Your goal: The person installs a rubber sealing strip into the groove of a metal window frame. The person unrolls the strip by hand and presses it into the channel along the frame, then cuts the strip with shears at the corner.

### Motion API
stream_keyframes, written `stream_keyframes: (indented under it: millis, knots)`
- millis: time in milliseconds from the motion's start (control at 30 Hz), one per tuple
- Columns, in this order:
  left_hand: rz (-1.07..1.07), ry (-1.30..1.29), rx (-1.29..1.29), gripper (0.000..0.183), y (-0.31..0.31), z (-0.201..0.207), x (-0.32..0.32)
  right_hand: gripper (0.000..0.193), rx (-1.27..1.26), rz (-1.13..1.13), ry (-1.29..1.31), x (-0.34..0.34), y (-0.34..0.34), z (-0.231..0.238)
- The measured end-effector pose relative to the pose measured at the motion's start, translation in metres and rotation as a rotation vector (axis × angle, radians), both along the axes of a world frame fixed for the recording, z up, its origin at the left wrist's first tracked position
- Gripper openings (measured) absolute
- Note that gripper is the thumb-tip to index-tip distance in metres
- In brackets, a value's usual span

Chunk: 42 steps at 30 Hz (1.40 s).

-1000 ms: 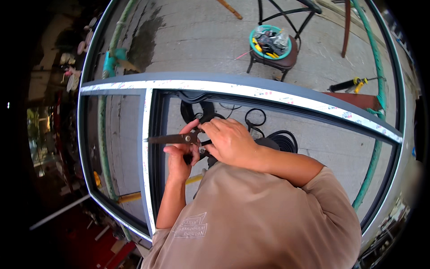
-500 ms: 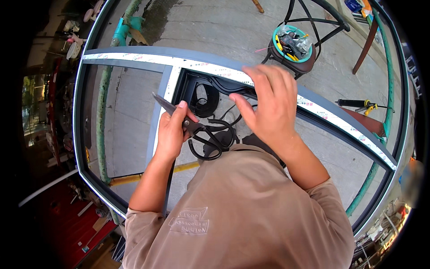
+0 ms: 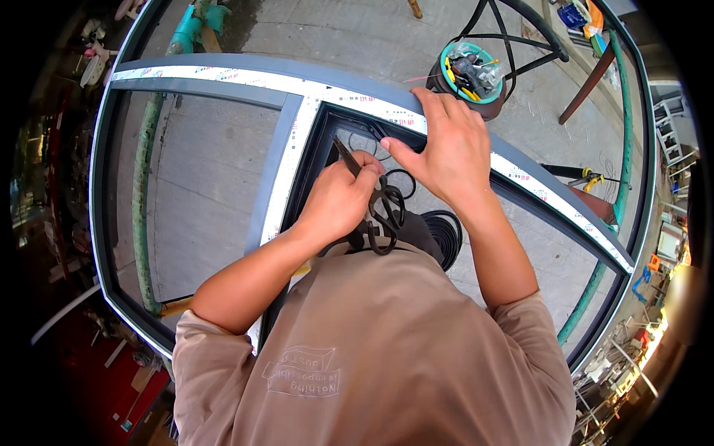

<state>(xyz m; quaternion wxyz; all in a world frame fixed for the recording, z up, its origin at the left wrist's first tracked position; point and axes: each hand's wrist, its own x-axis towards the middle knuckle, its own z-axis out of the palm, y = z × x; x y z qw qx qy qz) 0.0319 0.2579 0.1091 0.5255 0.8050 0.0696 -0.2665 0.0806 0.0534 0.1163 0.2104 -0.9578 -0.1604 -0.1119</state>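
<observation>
My left hand [image 3: 338, 195] is closed on a pair of black-handled scissors [image 3: 384, 215], its blades pointing up and away past my fingers. It hangs over the opening of a window frame [image 3: 294, 160], near the inner corner. My right hand [image 3: 455, 152] lies across the frame's far crossbar, thumb spread from the fingers, fingertips toward the outer edge. Close to that thumb, a black rubber strip [image 3: 378, 135] runs along the inside of the bar. More of this strip sits in a coil [image 3: 446, 241] lower down, beside my leg.
Green metal rails [image 3: 146, 201] run beneath the frame at both sides. Beyond the crossbar, a teal basin [image 3: 448, 53] of tools and plastic bags stands on a chair. A black caulking gun [image 3: 567, 171] lies at the right. Concrete floor [image 3: 216, 171] shows through the openings.
My left hand has moved right and inward with the scissors, whose blades now point more steeply away. My right hand has come down onto the crossbar. The whole view has shifted slightly.
</observation>
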Motion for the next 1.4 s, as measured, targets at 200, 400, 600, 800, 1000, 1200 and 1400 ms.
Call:
stream_keyframes:
  millis: [200,400,600,800,1000,1200,1400]
  knots:
    - [0.094,-0.027,-0.014,0.043,-0.012,0.007,0.022,0.058,-0.019,-0.044,-0.03,0.001,0.007,-0.004]
    - [0.161,-0.191,-0.029,0.039,-0.021,-0.006,0.022,0.054,-0.056,-0.067,-0.058,0.003,0.011,-0.008]
    - [0.29,-0.083,-0.165,0.03,-0.016,-0.019,0.029,0.077,-0.055,0.091,-0.103,-0.002,-0.007,-0.011]
    - [0.317,0.11,-0.363,0.024,-0.012,-0.001,0.032,0.087,-0.106,0.102,-0.067,-0.007,-0.01,-0.006]
    - [0.217,0.108,-0.322,0.033,-0.002,-0.005,0.035,0.064,-0.024,-0.017,-0.049,-0.004,0.002,-0.01]
    - [0.229,0.139,-0.392,0.038,-0.002,0.001,0.035,0.054,-0.044,-0.034,-0.094,-0.005,0.006,-0.011]
    - [0.28,0.19,-0.455,0.036,-0.003,0.003,0.035,0.059,-0.106,-0.001,-0.174,-0.004,0.001,-0.02]
